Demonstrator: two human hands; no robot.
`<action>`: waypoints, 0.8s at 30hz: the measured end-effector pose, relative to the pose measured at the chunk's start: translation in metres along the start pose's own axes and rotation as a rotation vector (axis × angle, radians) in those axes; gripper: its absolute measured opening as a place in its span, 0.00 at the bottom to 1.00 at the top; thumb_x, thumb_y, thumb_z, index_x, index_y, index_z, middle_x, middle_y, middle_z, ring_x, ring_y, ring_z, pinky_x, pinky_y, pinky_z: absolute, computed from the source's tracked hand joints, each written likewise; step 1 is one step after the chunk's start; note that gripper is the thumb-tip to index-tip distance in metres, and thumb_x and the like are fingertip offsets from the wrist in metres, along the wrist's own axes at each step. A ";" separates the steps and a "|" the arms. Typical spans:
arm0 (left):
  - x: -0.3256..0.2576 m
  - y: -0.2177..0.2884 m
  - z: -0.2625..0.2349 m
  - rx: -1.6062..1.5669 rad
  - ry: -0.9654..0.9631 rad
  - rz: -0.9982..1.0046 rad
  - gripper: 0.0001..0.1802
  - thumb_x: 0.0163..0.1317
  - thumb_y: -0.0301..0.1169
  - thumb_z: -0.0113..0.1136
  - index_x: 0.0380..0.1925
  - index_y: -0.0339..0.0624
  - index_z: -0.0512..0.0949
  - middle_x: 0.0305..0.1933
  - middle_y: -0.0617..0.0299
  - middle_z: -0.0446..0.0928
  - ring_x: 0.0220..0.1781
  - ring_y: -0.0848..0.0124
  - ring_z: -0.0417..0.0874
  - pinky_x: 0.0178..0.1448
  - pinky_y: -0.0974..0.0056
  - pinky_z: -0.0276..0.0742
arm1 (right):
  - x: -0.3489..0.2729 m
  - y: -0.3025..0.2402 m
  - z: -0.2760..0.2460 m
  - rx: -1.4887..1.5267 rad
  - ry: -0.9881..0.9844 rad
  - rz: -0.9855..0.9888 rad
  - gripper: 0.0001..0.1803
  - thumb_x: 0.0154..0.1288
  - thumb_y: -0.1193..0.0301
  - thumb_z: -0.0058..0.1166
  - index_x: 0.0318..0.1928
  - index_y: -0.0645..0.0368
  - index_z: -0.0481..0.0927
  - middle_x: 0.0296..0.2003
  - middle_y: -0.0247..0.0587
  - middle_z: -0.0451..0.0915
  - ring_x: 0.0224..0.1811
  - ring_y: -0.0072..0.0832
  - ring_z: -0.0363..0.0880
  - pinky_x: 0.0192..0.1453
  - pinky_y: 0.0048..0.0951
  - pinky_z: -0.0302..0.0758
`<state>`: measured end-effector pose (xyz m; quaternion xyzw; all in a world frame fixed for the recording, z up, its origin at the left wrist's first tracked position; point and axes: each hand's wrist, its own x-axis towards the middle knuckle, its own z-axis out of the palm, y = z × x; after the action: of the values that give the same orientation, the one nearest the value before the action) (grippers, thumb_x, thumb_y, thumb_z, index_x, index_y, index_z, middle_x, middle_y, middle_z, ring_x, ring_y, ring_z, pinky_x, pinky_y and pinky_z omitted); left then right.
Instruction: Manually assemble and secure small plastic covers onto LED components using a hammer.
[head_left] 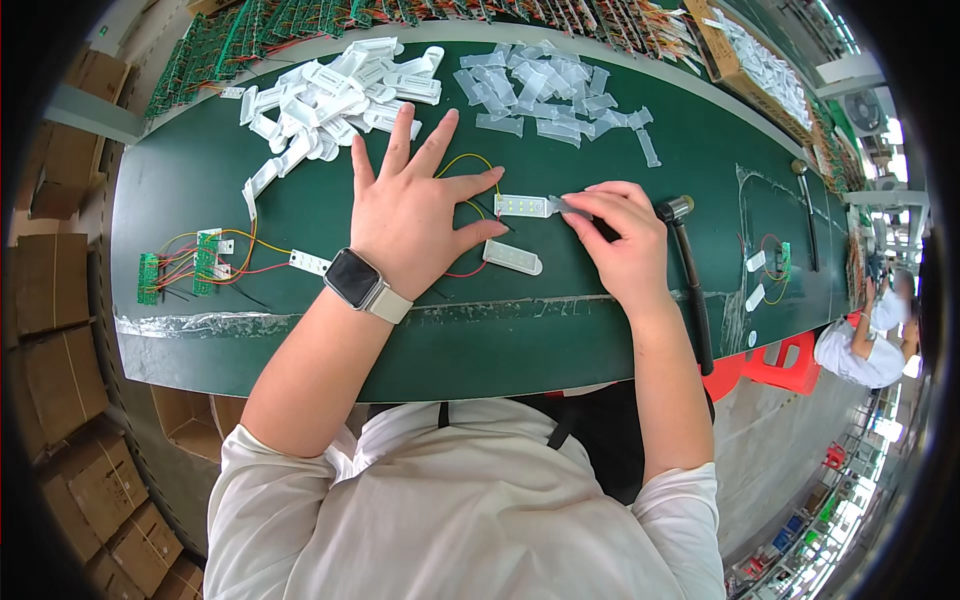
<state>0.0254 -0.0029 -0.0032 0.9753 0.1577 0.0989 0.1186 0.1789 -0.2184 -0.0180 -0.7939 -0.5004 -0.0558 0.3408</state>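
Note:
My left hand [412, 207] lies over the green table with its fingers spread, its thumb and index finger close to wires running to a small white LED board [521, 206]. My right hand [622, 232] pinches a translucent plastic piece [566, 207] at the board's right end. Below that board rests a white plastic cover [512, 257], apart from both hands. Left of my left wrist, green circuit boards [205, 264] with red, yellow and black wires lead to another small white board [309, 262].
A heap of white plastic covers [335, 95] and a heap of translucent pieces [540, 90] lie farther back. A black-handled hammer [690, 270] is right of my right hand. Green circuit boards [240, 45] line the far edge; a co-worker [870, 345] sits at far right.

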 end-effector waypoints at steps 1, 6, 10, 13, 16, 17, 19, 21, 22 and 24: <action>-0.001 -0.001 0.000 -0.001 0.003 0.003 0.32 0.54 0.61 0.79 0.62 0.84 0.88 0.88 0.62 0.63 0.91 0.45 0.51 0.87 0.22 0.45 | -0.001 -0.002 0.001 0.133 0.006 0.170 0.15 0.59 0.76 0.77 0.48 0.54 0.94 0.45 0.35 0.91 0.53 0.31 0.86 0.57 0.36 0.82; -0.002 -0.002 0.001 -0.001 0.014 0.004 0.32 0.54 0.61 0.80 0.62 0.83 0.88 0.88 0.62 0.64 0.91 0.46 0.52 0.87 0.22 0.45 | -0.001 0.001 -0.002 0.215 -0.012 0.245 0.18 0.58 0.77 0.78 0.50 0.54 0.94 0.44 0.37 0.92 0.54 0.32 0.86 0.58 0.36 0.83; -0.001 -0.001 0.000 -0.004 0.025 0.011 0.32 0.53 0.61 0.80 0.61 0.83 0.89 0.87 0.62 0.64 0.91 0.46 0.53 0.87 0.22 0.45 | 0.014 -0.011 -0.003 0.228 -0.009 0.164 0.19 0.57 0.77 0.77 0.51 0.54 0.94 0.44 0.38 0.92 0.52 0.34 0.87 0.56 0.36 0.84; -0.002 -0.002 0.002 -0.020 0.044 0.014 0.32 0.53 0.60 0.80 0.61 0.82 0.89 0.87 0.61 0.65 0.91 0.45 0.54 0.87 0.22 0.45 | 0.028 -0.027 0.001 0.256 -0.119 0.128 0.19 0.58 0.77 0.76 0.51 0.55 0.93 0.44 0.39 0.91 0.51 0.36 0.87 0.56 0.36 0.83; -0.003 -0.002 0.005 -0.014 0.048 0.010 0.31 0.53 0.59 0.81 0.60 0.81 0.89 0.87 0.61 0.65 0.90 0.45 0.55 0.86 0.21 0.46 | 0.034 -0.031 0.007 0.271 -0.200 0.134 0.19 0.58 0.77 0.76 0.52 0.55 0.93 0.43 0.39 0.91 0.50 0.37 0.86 0.55 0.37 0.84; -0.003 -0.002 0.004 -0.012 0.048 0.007 0.31 0.53 0.59 0.81 0.60 0.81 0.89 0.87 0.61 0.65 0.90 0.45 0.55 0.86 0.21 0.46 | 0.035 -0.030 0.010 0.271 -0.199 0.118 0.18 0.59 0.77 0.75 0.52 0.55 0.93 0.43 0.39 0.91 0.49 0.37 0.86 0.53 0.37 0.84; -0.002 -0.001 0.004 -0.021 0.066 0.022 0.31 0.53 0.59 0.81 0.60 0.80 0.90 0.87 0.60 0.66 0.90 0.45 0.56 0.85 0.20 0.47 | 0.036 -0.031 0.010 0.279 -0.220 0.147 0.18 0.59 0.77 0.75 0.52 0.55 0.93 0.43 0.39 0.91 0.48 0.37 0.86 0.52 0.37 0.84; -0.003 -0.002 0.004 -0.024 0.067 0.022 0.31 0.52 0.59 0.81 0.60 0.79 0.90 0.87 0.60 0.66 0.90 0.45 0.56 0.85 0.20 0.47 | 0.037 -0.033 0.011 0.285 -0.241 0.179 0.19 0.60 0.77 0.75 0.52 0.55 0.92 0.44 0.39 0.91 0.48 0.36 0.87 0.52 0.36 0.84; -0.003 -0.002 0.004 -0.026 0.069 0.024 0.31 0.52 0.60 0.81 0.60 0.79 0.90 0.86 0.60 0.66 0.90 0.45 0.56 0.85 0.20 0.47 | 0.037 -0.033 0.012 0.291 -0.243 0.185 0.19 0.60 0.77 0.75 0.53 0.55 0.92 0.45 0.39 0.91 0.48 0.36 0.87 0.51 0.36 0.84; -0.003 -0.003 0.005 -0.023 0.069 0.021 0.31 0.52 0.59 0.81 0.60 0.79 0.90 0.86 0.60 0.66 0.90 0.45 0.56 0.85 0.20 0.47 | 0.038 -0.033 0.014 0.298 -0.246 0.191 0.19 0.60 0.78 0.75 0.53 0.55 0.92 0.45 0.39 0.91 0.48 0.36 0.87 0.51 0.36 0.84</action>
<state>0.0225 -0.0022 -0.0088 0.9715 0.1503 0.1357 0.1231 0.1671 -0.1727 0.0039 -0.7794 -0.4633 0.1488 0.3946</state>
